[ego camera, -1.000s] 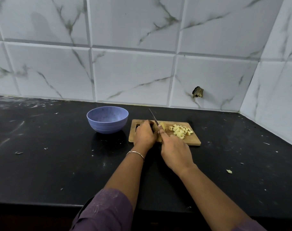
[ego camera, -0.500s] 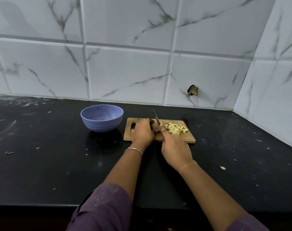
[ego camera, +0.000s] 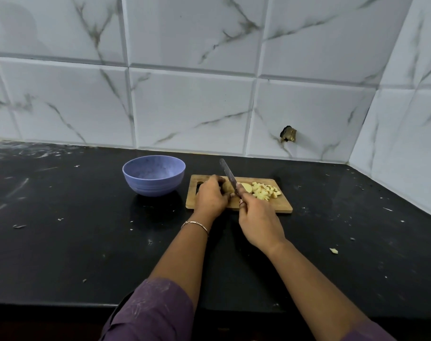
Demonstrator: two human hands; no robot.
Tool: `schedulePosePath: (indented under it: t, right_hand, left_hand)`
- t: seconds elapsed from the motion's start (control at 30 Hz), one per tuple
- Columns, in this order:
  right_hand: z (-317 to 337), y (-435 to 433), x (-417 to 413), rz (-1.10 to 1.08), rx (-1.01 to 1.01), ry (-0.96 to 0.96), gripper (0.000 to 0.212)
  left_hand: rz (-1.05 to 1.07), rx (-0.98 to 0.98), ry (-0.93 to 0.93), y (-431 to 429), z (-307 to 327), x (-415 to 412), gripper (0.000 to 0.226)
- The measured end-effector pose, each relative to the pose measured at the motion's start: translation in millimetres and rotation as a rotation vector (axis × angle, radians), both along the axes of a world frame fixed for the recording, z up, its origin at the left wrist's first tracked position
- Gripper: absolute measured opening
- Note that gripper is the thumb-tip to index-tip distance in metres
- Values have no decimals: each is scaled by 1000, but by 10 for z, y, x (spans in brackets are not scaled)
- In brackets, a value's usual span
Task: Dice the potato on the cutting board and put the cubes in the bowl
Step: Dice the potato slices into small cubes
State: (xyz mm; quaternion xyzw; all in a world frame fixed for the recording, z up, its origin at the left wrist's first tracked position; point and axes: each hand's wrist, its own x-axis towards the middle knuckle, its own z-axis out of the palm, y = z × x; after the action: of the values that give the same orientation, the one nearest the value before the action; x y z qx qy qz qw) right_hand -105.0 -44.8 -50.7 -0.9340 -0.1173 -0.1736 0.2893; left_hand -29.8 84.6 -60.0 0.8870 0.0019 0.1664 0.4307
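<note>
A wooden cutting board (ego camera: 281,205) lies on the black counter. My left hand (ego camera: 210,198) grips the uncut piece of potato (ego camera: 227,187) on the board's left half. My right hand (ego camera: 260,221) holds a knife (ego camera: 228,174) by its handle, blade tilted up and away, its edge down between the potato piece and a cut slice (ego camera: 246,187). A pile of pale potato cubes (ego camera: 265,191) sits on the board's right half. The blue bowl (ego camera: 154,178) stands just left of the board, with nothing visible inside.
The black counter (ego camera: 74,242) carries small scraps and a stray potato bit (ego camera: 334,251) at the right. A white marble-tiled wall (ego camera: 185,107) runs behind, and another closes the right side. The counter's front edge lies near my sleeves.
The camera view shifted slightly. The knife has come down through the potato again, leaving a fresh slice beside the pile of cubes. Both hands stay at the board.
</note>
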Motion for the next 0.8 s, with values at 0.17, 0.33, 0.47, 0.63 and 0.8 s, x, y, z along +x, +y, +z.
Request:
schedulePosePath:
  t: [0.17,0.33,0.47,0.63,0.8]
  right_hand:
    - [-14,12,17,2,-14,0,53]
    - [-9,55,32,-6,-63,-15,54]
    - [5,84,33,-17,-103,-25,56]
    - [16,70,-13,-30,-178,-36,57]
    - [28,54,-82,-26,-184,-31,56]
  left_hand:
    - [12,20,7,11,24,-8,46]
    - [13,32,6,12,40,-28,45]
    - [15,24,3,13,47,-31,43]
    - [25,50,7,-10,43,-15,38]
    - [25,56,16,-3,40,-14,38]
